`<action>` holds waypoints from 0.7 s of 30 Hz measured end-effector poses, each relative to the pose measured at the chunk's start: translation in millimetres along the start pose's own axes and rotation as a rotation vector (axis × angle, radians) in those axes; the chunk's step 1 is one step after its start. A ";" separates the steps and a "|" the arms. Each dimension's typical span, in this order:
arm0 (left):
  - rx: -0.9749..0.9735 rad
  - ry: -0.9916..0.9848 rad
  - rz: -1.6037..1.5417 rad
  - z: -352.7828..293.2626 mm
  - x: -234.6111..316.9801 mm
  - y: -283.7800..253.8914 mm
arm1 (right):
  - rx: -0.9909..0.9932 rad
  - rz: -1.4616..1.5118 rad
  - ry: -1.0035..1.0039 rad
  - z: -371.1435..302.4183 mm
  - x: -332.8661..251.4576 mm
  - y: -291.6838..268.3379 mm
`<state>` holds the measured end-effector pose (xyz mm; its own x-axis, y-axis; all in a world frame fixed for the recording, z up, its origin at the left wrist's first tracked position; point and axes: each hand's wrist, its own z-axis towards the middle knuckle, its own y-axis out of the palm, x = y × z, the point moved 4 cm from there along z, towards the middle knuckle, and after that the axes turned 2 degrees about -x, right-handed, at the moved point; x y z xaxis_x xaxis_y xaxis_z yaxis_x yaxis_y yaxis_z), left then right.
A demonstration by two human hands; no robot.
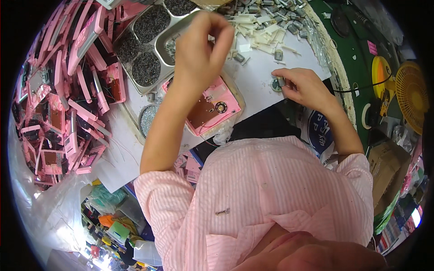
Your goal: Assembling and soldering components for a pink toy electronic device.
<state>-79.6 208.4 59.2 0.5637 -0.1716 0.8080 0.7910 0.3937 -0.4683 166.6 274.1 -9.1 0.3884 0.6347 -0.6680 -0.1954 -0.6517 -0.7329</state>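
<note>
My left hand (203, 52) is raised over the metal tray (159, 45), its thumb and fingers drawn together in a pinch. Whatever they hold, if anything, is hidden. Farther right, my right hand (308, 89) pinches a small round grey-and-green part (276, 84) just above the white table sheet (260, 97). Partly behind my left forearm lies an opened pink plastic housing (231, 100), with brown board and a round black piece inside. Small dark screws (151, 22) fill several tray compartments.
A tall heap of pink housings (72, 115) with loose wires covers the left side. Small grey motors with white plastic pieces (266, 27) are scattered at the far side. A round dish of silvery bits (148, 118) sits beside my left forearm. Yellow fan (410, 97) stands at right.
</note>
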 end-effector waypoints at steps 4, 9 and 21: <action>-0.085 -0.393 -0.335 -82.3 -2.0 -9.8 | 0.004 -0.156 -0.061 5.9 -8.5 8.3; -0.039 -0.625 -0.685 -147.8 7.8 -3.6 | -0.006 -0.124 -0.064 7.9 -9.9 11.9; 0.147 -0.430 -0.539 -175.8 16.9 16.4 | -0.244 1.264 0.150 25.4 -79.9 56.9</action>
<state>-15.2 53.2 2.4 -0.0662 -0.0166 0.9977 0.8762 0.4774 0.0661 101.5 196.8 -0.7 0.1560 -0.5143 -0.8433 -0.3361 -0.8305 0.4442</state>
